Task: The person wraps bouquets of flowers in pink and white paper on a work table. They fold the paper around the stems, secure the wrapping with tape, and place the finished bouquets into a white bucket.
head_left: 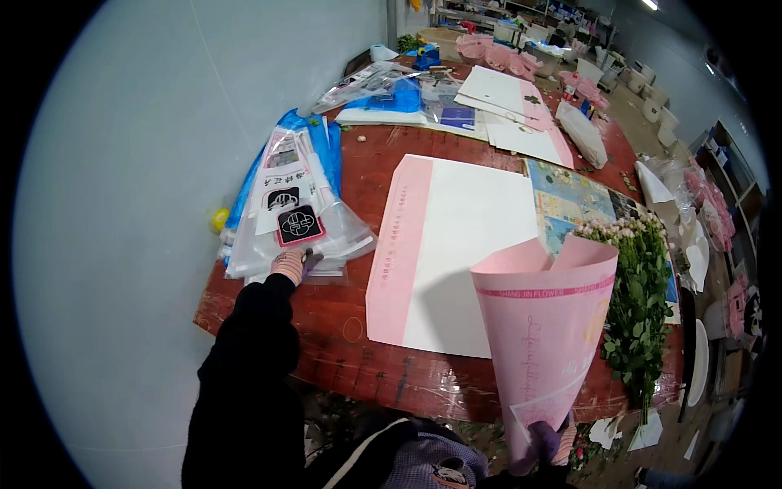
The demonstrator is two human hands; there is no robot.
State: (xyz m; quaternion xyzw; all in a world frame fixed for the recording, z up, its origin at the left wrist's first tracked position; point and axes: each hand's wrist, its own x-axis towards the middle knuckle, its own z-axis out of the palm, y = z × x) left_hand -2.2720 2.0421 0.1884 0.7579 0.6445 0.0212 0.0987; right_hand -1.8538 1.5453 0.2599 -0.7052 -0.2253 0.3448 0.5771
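Observation:
My right hand (pixel 547 444), in a purple and striped glove, is closed round the narrow lower end of a pink paper bouquet cone (pixel 542 334). The cone stands upright with its wide mouth up; its inside is mostly hidden. My left hand (pixel 295 265), in a striped glove with dark fingertips, is at the near edge of a stack of clear plastic flower sleeves (pixel 273 224), its fingers closed on that edge. The sleeves carry black printed emblems and lie partly over blue plastic. Between my hands lies a white wrapping sheet (pixel 464 232) with a pink border.
A bunch of pale pink roses (pixel 635 301) with long leafy stems lies right of the cone. Farther back on the red table (pixel 366 171) are more wrapping sheets (pixel 521 114), scissors and a white plastic roll (pixel 581 134). A wall (pixel 147 204) borders the left side.

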